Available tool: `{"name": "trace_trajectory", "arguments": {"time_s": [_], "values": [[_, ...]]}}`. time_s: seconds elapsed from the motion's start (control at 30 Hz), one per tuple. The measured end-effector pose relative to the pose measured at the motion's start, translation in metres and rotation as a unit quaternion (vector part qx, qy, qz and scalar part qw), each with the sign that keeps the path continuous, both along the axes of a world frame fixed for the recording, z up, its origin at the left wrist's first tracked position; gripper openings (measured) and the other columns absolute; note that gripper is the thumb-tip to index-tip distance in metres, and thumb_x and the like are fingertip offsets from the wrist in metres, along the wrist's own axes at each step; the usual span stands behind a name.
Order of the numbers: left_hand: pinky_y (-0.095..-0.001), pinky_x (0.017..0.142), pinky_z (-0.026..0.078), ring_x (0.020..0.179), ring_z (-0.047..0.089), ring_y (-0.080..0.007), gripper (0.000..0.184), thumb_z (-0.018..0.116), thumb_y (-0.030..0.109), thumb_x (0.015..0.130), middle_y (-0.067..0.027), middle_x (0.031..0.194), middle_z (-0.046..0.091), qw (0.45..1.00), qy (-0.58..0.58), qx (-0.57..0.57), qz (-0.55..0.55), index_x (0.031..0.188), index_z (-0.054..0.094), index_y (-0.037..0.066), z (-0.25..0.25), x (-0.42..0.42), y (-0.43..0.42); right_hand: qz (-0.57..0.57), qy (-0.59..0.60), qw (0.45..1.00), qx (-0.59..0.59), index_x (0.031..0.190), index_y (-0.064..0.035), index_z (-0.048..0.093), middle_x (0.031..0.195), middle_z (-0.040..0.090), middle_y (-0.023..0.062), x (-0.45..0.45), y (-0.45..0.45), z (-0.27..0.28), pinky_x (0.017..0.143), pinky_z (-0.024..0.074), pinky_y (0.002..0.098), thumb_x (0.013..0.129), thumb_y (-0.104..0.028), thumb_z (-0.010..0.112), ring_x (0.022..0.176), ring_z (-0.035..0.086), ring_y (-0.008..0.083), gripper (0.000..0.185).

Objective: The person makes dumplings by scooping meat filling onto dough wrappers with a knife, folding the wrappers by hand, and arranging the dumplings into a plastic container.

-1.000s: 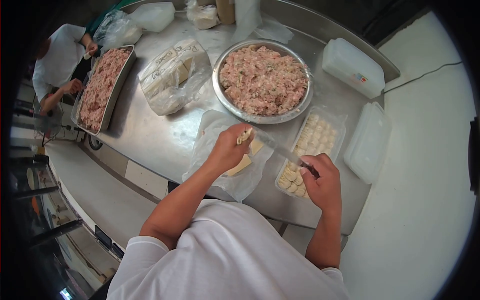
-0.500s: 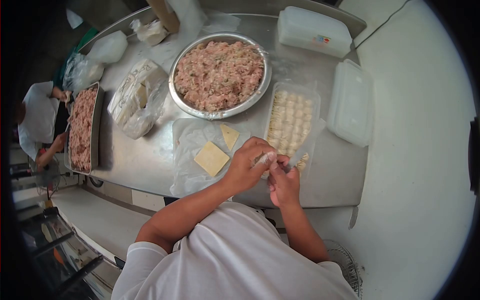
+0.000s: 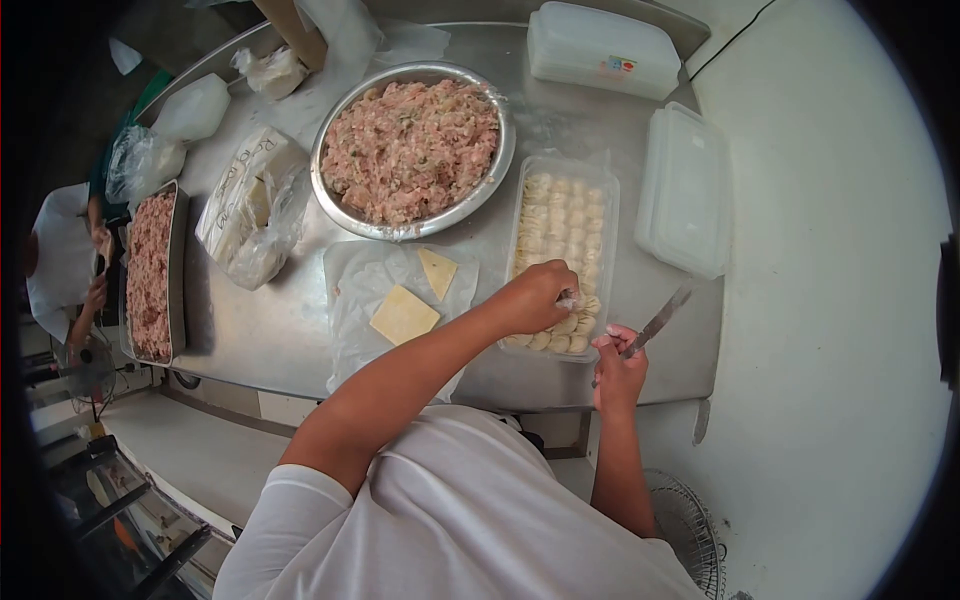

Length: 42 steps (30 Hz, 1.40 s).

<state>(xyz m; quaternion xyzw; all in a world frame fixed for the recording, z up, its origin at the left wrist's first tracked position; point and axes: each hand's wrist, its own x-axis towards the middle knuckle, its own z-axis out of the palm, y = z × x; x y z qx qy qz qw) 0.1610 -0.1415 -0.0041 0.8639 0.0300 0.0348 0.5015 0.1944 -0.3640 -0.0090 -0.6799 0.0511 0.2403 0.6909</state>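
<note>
My left hand (image 3: 545, 297) reaches over the near part of a clear plastic container (image 3: 610, 225), its fingers pinched on a whitish dumpling (image 3: 568, 301) that they partly cover. Rows of folded dumplings (image 3: 560, 225) fill much of that container. Just right of its near corner, my right hand (image 3: 621, 372) is closed around a flat metal knife (image 3: 662, 322), blade pointing up and away to the right. Left of my left forearm, a square stack of yellowish wrappers (image 3: 404, 315) and a cut wrapper piece (image 3: 437, 272) lie on a plastic sheet (image 3: 345, 290).
A steel bowl of minced filling (image 3: 410, 150) stands behind the wrappers. Lidded plastic containers (image 3: 603, 50) and another container (image 3: 684, 190) are at the back and right. A bagged pack (image 3: 255, 205) lies left. A co-worker (image 3: 65, 260) stands beside a meat tray (image 3: 150, 275).
My hands, close together before, have parted: the left moved over the dumpling container, the right moved right, its knife now in plain view. The camera view has shifted slightly.
</note>
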Motion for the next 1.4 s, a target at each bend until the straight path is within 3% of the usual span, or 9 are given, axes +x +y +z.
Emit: {"name": "trace_trajectory", "arguments": {"time_s": [0.33,0.47,0.53,0.63,0.7,0.8,1.13,1.2,1.4], "values": [[-0.0453,0.093,0.053,0.106,0.066,-0.0386,0.03,0.069,-0.001,0.08,-0.0187,0.103,0.071,0.999,0.048,0.023,0.004,0.109,0.074,0.003,-0.012,-0.004,-0.008,-0.017,-0.038,0.999,-0.036,0.111,-0.0034,0.063,0.087,0.061,0.0039,0.002,0.002,-0.019,0.047,0.0347,0.0209,0.089,-0.007,0.074,0.058,0.048,0.0055,0.025],[-0.0442,0.093,0.053,0.108,0.066,-0.0377,0.034,0.067,-0.003,0.08,-0.0186,0.108,0.07,0.999,0.044,0.024,0.013,0.112,0.073,0.004,-0.011,-0.013,-0.005,0.079,-0.142,0.978,-0.131,0.117,-0.0009,0.064,0.088,0.061,0.0019,0.012,0.008,0.001,0.062,0.0426,0.0226,0.092,-0.008,0.071,0.07,0.051,0.0063,0.026],[-0.0429,0.094,0.053,0.109,0.064,-0.0382,0.036,0.061,-0.006,0.082,-0.0162,0.117,0.067,0.996,-0.055,0.044,0.059,0.116,0.069,0.004,-0.001,-0.028,-0.003,0.137,-0.165,0.963,-0.164,0.12,0.0007,0.065,0.09,0.061,0.0008,0.019,0.019,0.022,0.068,0.0453,0.0245,0.094,-0.008,0.069,0.074,0.053,0.0068,0.028],[-0.041,0.09,0.055,0.104,0.065,-0.0367,0.037,0.063,-0.009,0.081,-0.0155,0.108,0.067,0.978,-0.14,0.012,0.154,0.115,0.069,0.004,0.018,-0.073,0.022,0.214,-0.311,0.911,-0.166,0.126,0.002,0.063,0.092,0.059,0.0054,0.029,0.041,0.046,0.069,0.0466,0.0279,0.097,-0.005,0.061,0.077,0.057,0.0118,0.03],[-0.0411,0.085,0.055,0.1,0.065,-0.0355,0.034,0.069,-0.005,0.08,-0.0151,0.104,0.065,0.975,-0.04,0.05,0.211,0.113,0.069,0.004,0.012,-0.115,0.041,0.314,-0.443,0.812,-0.215,0.129,-0.0006,0.063,0.095,0.057,0.0121,0.036,0.062,0.071,0.07,0.049,0.0336,0.097,-0.001,0.055,0.078,0.061,0.0222,0.033],[-0.0431,0.085,0.053,0.099,0.063,-0.0354,0.034,0.076,0.001,0.077,-0.0143,0.104,0.063,0.949,0.063,0.11,0.287,0.11,0.07,0.005,0.011,-0.169,0.056,0.381,-0.498,0.749,-0.212,0.129,-0.0048,0.065,0.095,0.059,0.0141,0.038,0.107,0.098,0.072,0.0514,0.0406,0.093,0.001,0.055,0.08,0.062,0.0318,0.038],[-0.0436,0.087,0.049,0.099,0.058,-0.0341,0.028,0.082,0.01,0.074,-0.0112,0.11,0.063,0.932,0.021,0.177,0.315,0.099,0.07,0.009,-0.029,-0.196,0.044,0.388,-0.683,0.557,-0.27,0.104,-0.0108,0.073,0.093,0.065,0.0101,0.017,0.283,0.135,0.076,0.0565,0.0427,0.086,-0.008,0.058,0.087,0.067,0.0301,0.024],[-0.0447,0.085,0.047,0.101,0.057,-0.0335,0.024,0.08,0.01,0.073,-0.0104,0.108,0.062,0.922,0.024,0.182,0.341,0.095,0.069,0.009,-0.02,-0.192,0.039,0.433,-0.705,0.482,-0.287,0.098,-0.0105,0.072,0.093,0.065,0.0102,0.017,0.301,0.129,0.076,0.0571,0.0433,0.086,-0.007,0.058,0.088,0.068,0.0304,0.019],[-0.0453,0.085,0.045,0.1,0.056,-0.0324,0.025,0.078,0.012,0.072,-0.0094,0.107,0.062,0.913,0.052,0.181,0.361,0.095,0.068,0.01,-0.018,-0.186,0.036,0.532,-0.668,0.454,-0.255,0.092,-0.0084,0.069,0.092,0.066,0.0111,0.034,0.295,0.123,0.076,0.0572,0.0451,0.085,-0.007,0.055,0.088,0.069,0.032,0.016]]}}
